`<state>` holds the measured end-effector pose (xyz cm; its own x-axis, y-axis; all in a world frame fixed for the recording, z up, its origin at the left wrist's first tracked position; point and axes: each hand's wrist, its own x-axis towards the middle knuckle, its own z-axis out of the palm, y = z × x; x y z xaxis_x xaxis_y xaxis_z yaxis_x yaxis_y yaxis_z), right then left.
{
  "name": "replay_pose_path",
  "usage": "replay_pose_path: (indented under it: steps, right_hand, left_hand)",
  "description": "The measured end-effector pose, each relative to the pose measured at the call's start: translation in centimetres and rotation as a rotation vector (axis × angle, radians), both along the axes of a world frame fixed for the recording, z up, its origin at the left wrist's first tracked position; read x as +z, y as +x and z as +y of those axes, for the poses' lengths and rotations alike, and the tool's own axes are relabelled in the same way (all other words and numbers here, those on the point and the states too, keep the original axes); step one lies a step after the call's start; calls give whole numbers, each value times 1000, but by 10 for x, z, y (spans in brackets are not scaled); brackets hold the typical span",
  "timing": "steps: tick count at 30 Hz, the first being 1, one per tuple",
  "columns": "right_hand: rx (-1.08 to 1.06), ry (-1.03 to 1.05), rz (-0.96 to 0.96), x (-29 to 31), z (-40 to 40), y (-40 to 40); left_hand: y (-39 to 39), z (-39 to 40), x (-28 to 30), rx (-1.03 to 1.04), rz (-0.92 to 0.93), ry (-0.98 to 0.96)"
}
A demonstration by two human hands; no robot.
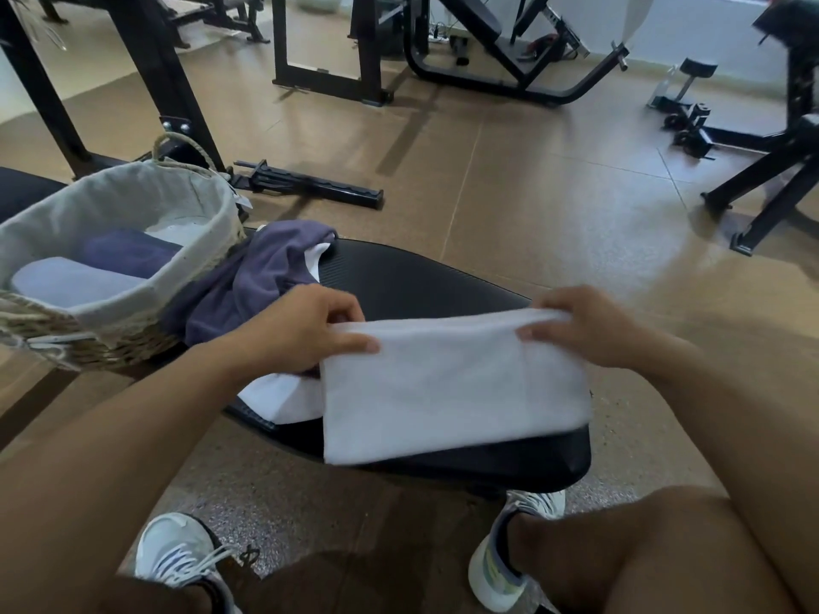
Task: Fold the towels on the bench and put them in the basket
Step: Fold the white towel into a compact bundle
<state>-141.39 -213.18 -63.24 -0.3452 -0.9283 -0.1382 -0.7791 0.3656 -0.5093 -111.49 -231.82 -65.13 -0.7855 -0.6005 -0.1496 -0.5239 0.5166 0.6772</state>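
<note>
white towel (452,387) on the bench (425,281), top corners pinched between left hand (306,330) and right hand (589,325)

Both hands, left hand (306,323) and right hand (589,325), pinch the white towel's (452,387) far edge over the worktop (421,281); basket (119,312) sits left.

This is a gym. A black padded bench (443,285) fills the foreground, and beyond it stand heavy black steel machine frames (328,46), an inclined padded seat (469,19) on a curved base, and a further machine (789,139) at the right edge. A notched black adjustment bar (310,186) lies on the tan rubber-tiled floor (532,179). The person wears athletic shoes (177,556). A lined wicker basket (133,206) holding folded towels sits on the bench.
</note>
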Motion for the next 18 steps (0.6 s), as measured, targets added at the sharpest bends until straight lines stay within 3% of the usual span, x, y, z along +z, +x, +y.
replay_pose_path:
  steps: [3, 5, 8, 10, 13, 15, 18]
  right_hand:
    - [-159, -420, 8, 16, -1, 6]
    - [-143, -538, 80, 23, 1, 9]
    - [-37, -308, 253, 19, 2, 5]
    - [58, 17, 312, 7, 4, 4]
    - [252, 485, 304, -18, 14, 8]
    - [299, 565, 246, -22, 22, 8]
    - [241, 456, 117, -18, 30, 2]
  left_hand:
    - [-3, -3, 11, 93, 327, -298]
    - [-6, -2, 15, 74, 452, -457]
    - [-5, 4, 7, -39, 425, -585]
    - [-2, 11, -8, -196, 269, -598]
    - [5, 29, -37, -385, -30, -465]
    - [9, 37, -50, -390, -91, -403]
    - [16, 34, -51, -301, -4, -297]
